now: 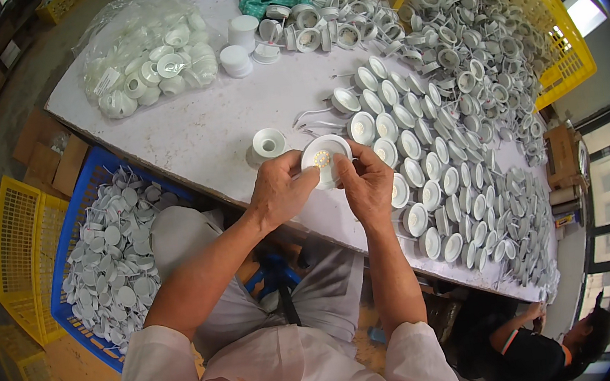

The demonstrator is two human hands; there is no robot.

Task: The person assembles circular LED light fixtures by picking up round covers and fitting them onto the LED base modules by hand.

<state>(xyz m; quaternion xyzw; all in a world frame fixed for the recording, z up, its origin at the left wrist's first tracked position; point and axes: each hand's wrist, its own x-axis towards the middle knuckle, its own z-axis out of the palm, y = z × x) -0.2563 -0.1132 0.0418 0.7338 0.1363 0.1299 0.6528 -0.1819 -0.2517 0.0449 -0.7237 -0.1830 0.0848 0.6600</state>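
Both hands hold a white round LED downlight [326, 156] just above the table's near edge, its yellow-dotted LED board facing up. My left hand [282, 190] grips the left rim, with the thumb at the board. On the other side my right hand [369, 184] closes around the right rim, its thumb laid over the inner face. A white plastic ring-shaped cup [268, 141] stands on the table [215, 137] just beyond my left hand. Rows of similar downlights [431, 194], tilted on edge, lie beside my right hand. The fingers under the held light are hidden.
A clear bag of white cups [171, 64] lies at the far left, near stacked white discs [235, 60]. Loose housings pile up by a yellow basket [563, 29]. A blue crate [59, 285] holds white parts beside my left leg. Another person [531, 353] sits at lower right.
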